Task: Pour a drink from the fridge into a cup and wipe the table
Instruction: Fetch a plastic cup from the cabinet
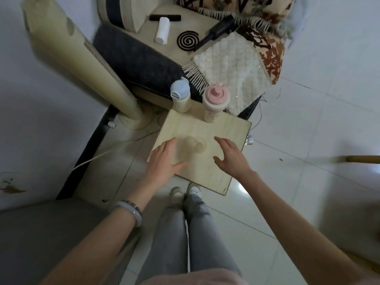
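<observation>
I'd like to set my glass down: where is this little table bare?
On the table, bare wood shows right of the pink-lidded cup, up to the right edge, and along the near edge. Crowded: the far edge with the blue-lidded cup, and the middle under the left hand and right hand.

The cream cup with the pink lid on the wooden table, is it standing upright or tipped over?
Upright. The cream cup with the pink lid stands on its base on the light wooden table, lid on top.

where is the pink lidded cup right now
In the head view, the pink-lidded cup stands at the far edge of the table, just right of the blue-lidded cup.
</observation>
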{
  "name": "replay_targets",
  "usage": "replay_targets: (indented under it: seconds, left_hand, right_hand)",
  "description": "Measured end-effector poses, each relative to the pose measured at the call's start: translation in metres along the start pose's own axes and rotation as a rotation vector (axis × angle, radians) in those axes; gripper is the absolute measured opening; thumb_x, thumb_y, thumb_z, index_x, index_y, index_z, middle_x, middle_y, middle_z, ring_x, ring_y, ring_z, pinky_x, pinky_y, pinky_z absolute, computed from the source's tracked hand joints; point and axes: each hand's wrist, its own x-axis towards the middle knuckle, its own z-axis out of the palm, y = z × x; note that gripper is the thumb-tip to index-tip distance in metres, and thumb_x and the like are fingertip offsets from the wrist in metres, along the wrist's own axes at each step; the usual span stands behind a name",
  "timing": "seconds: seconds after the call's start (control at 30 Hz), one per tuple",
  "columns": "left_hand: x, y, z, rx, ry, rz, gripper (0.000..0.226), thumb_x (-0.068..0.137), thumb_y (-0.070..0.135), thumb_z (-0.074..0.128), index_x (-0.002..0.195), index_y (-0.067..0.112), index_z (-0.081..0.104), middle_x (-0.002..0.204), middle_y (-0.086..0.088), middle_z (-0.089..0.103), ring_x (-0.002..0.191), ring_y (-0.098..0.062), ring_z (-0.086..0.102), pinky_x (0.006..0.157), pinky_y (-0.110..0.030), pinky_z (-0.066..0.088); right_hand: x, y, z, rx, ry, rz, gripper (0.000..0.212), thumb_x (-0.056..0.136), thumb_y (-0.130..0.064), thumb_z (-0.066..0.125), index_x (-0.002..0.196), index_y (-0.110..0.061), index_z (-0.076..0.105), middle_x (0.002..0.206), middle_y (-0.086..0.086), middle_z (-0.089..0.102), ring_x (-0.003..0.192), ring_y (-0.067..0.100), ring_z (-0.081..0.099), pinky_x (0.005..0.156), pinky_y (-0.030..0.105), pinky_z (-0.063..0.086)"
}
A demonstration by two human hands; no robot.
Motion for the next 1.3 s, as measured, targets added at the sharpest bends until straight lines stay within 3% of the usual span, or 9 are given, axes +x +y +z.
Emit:
replay_targets:
  seconds: [0.23,0.33,0.43,0.67,0.93,1.13,1.3]
  left_hand:
    - [0.070,-0.044,0.079,-0.303,-0.100,-0.150,0.086,0.072,0.027,0.081,0.141,0.019,0.031,0.141,0.000,0.043,0.127,-0.014,0.043,0.106,-0.035,0.038]
    - [0.094,-0.058,0.119,-0.301,-0.144,-0.115,0.082,0.072,0.024,0.081,0.139,0.015,0.034,0.140,-0.001,0.043,0.126,-0.014,0.042,0.103,-0.029,0.036]
    - [0.115,-0.065,0.147,-0.302,-0.160,-0.053,0.076,0.073,0.021,0.080,0.136,0.011,0.039,0.137,-0.003,0.046,0.126,-0.015,0.042,0.103,-0.030,0.038]
    - [0.135,-0.074,0.172,-0.372,-0.141,-0.048,0.063,0.068,0.027,0.083,0.119,0.013,0.050,0.121,-0.002,0.054,0.113,-0.016,0.047,0.094,-0.029,0.041]
    - [0.110,-0.051,0.111,-0.378,-0.185,0.016,0.063,0.069,0.028,0.082,0.121,0.015,0.048,0.122,0.001,0.049,0.113,-0.012,0.043,0.089,-0.021,0.035]
    - [0.065,-0.003,0.020,-0.324,-0.203,0.118,0.062,0.072,0.026,0.080,0.123,0.021,0.046,0.119,0.010,0.042,0.112,-0.007,0.040,0.091,-0.022,0.033]
    - [0.032,0.035,-0.036,-0.330,-0.193,0.275,0.061,0.071,0.032,0.080,0.122,0.027,0.048,0.126,0.011,0.050,0.118,-0.004,0.042,0.098,-0.025,0.037]
  right_hand:
    - [0.055,0.038,0.071,0.242,-0.055,0.173,0.069,0.082,-0.017,0.066,0.143,-0.014,0.033,0.142,0.008,0.042,0.127,0.023,0.043,0.105,0.033,0.038]
    - [0.074,0.056,0.101,0.272,-0.065,0.181,0.070,0.081,-0.014,0.065,0.143,-0.013,0.032,0.142,0.009,0.042,0.128,0.024,0.043,0.105,0.038,0.039]
    - [0.086,0.070,0.123,0.277,-0.067,0.160,0.069,0.079,-0.010,0.065,0.142,-0.011,0.035,0.140,0.010,0.046,0.126,0.025,0.046,0.104,0.038,0.040]
    - [0.091,0.069,0.145,0.397,0.008,0.179,0.054,0.080,-0.017,0.068,0.130,-0.014,0.047,0.122,0.005,0.061,0.107,0.023,0.060,0.093,0.037,0.048]
    - [0.063,0.031,0.099,0.448,0.054,0.172,0.055,0.080,-0.018,0.071,0.129,-0.012,0.048,0.125,0.003,0.059,0.112,0.021,0.056,0.097,0.033,0.047]
    - [0.006,-0.024,0.021,0.457,0.144,0.149,0.054,0.080,-0.018,0.072,0.128,-0.014,0.048,0.125,0.000,0.059,0.112,0.018,0.056,0.097,0.032,0.046]
    - [-0.051,-0.064,-0.038,0.496,0.273,0.146,0.053,0.080,-0.019,0.072,0.128,-0.014,0.049,0.123,-0.002,0.060,0.107,0.014,0.057,0.096,0.025,0.046]
